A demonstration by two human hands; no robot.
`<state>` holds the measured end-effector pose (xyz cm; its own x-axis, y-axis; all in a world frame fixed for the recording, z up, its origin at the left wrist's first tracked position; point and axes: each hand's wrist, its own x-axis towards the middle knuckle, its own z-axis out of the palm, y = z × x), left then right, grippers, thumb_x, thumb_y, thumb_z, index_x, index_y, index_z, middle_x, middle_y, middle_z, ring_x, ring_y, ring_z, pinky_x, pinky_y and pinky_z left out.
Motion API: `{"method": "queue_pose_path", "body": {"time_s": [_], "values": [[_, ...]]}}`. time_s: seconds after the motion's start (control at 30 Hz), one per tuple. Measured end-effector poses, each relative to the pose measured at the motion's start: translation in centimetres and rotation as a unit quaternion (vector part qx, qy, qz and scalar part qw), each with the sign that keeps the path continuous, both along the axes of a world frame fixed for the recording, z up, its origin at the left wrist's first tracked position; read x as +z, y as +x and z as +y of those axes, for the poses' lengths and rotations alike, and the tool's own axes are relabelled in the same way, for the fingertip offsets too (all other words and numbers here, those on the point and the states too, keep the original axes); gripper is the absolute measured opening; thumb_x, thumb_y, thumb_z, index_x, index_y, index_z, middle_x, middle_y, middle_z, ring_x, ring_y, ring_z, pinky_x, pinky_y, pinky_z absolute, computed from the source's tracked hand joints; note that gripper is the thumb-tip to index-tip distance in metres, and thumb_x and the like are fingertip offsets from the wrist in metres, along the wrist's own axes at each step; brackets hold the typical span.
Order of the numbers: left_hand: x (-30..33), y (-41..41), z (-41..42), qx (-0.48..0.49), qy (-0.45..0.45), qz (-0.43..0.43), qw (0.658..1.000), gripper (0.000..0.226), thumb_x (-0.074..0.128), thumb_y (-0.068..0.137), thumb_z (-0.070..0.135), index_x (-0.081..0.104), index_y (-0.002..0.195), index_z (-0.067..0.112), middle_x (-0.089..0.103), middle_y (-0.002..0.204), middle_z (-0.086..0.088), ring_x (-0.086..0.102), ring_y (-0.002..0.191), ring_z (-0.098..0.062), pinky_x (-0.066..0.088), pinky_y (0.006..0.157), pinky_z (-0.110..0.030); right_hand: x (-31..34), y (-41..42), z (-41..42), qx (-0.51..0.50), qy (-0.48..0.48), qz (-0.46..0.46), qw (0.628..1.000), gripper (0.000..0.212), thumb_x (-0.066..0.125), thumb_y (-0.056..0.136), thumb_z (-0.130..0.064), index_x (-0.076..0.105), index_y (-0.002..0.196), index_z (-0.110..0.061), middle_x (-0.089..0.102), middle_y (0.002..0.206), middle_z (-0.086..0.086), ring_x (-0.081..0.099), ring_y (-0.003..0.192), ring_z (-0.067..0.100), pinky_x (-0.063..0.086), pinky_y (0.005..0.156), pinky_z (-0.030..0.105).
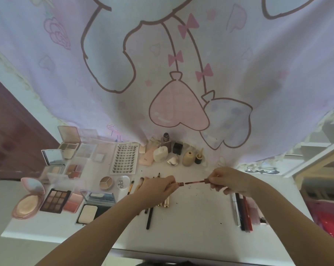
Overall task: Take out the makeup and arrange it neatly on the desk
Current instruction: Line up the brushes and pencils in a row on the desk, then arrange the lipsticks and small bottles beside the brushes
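Observation:
My left hand [158,186] grips the small reddish tube of a lip gloss [178,183] above the middle of the white desk [191,217]. My right hand [227,179] pinches the cap with its dark red wand [196,182], drawn just clear of the tube's mouth. Open palettes and compacts [55,200] lie in rows on the desk's left. A lash tray [125,158] sits behind them. Brushes and pencils [149,214] lie under my left hand.
Small bottles and jars [174,152] stand along the back by a hanging cartoon-print cloth [172,73]. A bundle of pencils and liners [243,212] lies at the desk's right. A dark door [12,131] is at far left, white shelving [316,160] at right.

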<state>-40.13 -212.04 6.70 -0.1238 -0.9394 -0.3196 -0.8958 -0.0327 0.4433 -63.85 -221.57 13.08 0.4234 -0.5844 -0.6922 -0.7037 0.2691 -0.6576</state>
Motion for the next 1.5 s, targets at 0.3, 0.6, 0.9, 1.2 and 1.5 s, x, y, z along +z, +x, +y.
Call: {"method": "queue_pose_path", "body": {"time_s": [0.3,0.6,0.9,1.2,1.5], "values": [[-1.9,-4.1,1.2,0.236,0.108,0.195,0.946,0.026,0.037,0.099,0.039,0.051,0.099,0.017,0.07,0.088,0.006,0.064,0.076,-0.009,0.053,0.068,-0.023,-5.0,0.4,4.2,-0.119,0.049,-0.036,0.991,0.017,0.045,0.099,-0.014,0.057,0.111,-0.013,0.07,0.099,-0.001,0.063,0.09,0.012,0.052,0.07,0.024],[-4.4,-4.4,-0.6,0.111,0.025,-0.187,0.976,0.041,0.034,0.098,0.037,0.058,0.117,0.01,0.053,0.124,-0.009,0.044,0.119,-0.026,0.037,0.097,-0.039,-10.0,7.5,7.0,0.049,-0.19,0.192,0.961,0.036,0.031,0.1,-0.04,0.048,0.107,-0.009,0.066,0.102,0.008,0.062,0.095,0.026,0.045,0.075,0.033],[-5.4,-3.2,-0.7,0.081,0.016,-0.192,0.978,0.043,0.032,0.099,0.043,0.053,0.119,0.013,0.051,0.127,-0.008,0.043,0.12,-0.025,0.035,0.094,-0.037,-11.3,8.5,7.2,0.13,-0.27,0.25,0.921,0.043,0.024,0.101,-0.044,0.052,0.107,-0.012,0.066,0.103,0.008,0.063,0.094,0.027,0.038,0.067,0.032],[-2.6,-10.3,-1.9,0.003,-0.08,-0.085,0.993,0.032,0.031,0.1,0.034,0.051,0.115,0.013,0.054,0.116,-0.005,0.047,0.109,-0.023,0.035,0.091,-0.034,-8.0,-3.1,1.6,-0.006,-0.271,0.271,0.924,0.025,0.035,0.099,-0.024,0.054,0.095,-0.009,0.06,0.082,0.007,0.057,0.075,0.026,0.043,0.067,0.029],[-5.3,-21.5,-4.3,0.012,0.026,-0.104,0.994,0.041,0.034,0.099,0.039,0.047,0.123,0.01,0.052,0.124,-0.009,0.046,0.116,-0.027,0.034,0.095,-0.037,-8.9,-5.6,-1.8,0.027,-0.234,0.281,0.93,0.024,0.042,0.094,-0.025,0.06,0.1,-0.01,0.063,0.1,0.008,0.053,0.081,0.022,0.04,0.07,0.027]]}}
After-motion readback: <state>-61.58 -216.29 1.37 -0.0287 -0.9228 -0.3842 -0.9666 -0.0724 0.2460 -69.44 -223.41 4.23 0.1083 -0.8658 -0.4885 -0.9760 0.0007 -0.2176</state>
